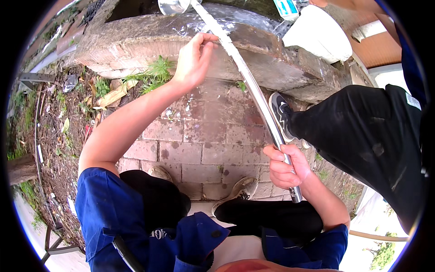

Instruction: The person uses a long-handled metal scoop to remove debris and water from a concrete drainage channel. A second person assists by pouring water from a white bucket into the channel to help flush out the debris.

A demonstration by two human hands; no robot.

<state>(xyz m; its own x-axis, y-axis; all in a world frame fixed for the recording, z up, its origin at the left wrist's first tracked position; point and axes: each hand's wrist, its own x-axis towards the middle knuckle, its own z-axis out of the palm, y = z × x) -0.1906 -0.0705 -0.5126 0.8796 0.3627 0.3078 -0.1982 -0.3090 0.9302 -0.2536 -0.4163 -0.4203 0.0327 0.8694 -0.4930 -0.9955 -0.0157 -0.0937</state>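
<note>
A long shiny metal tube (256, 88) slants from the top of the view down to the right. My right hand (286, 167) is wrapped round its lower end. White paste or foam (225, 40) coats part of the tube's upper half. Beside that coated part is my left hand (195, 61), fingers bent together and their tips at the tube's edge. Whether those fingertips pinch anything small cannot be made out. At the tube's far end is a round, shiny piece (174, 5), cut off by the view's top edge.
A low stone-edged basin (149, 41) lies ahead, its rim splashed white. On it stand a white bucket (319, 34) and a blue-and-white package (286, 8). At the right is another person's black-trousered leg (362, 127). Below are brick paving (181, 154), weeds (158, 75) and litter.
</note>
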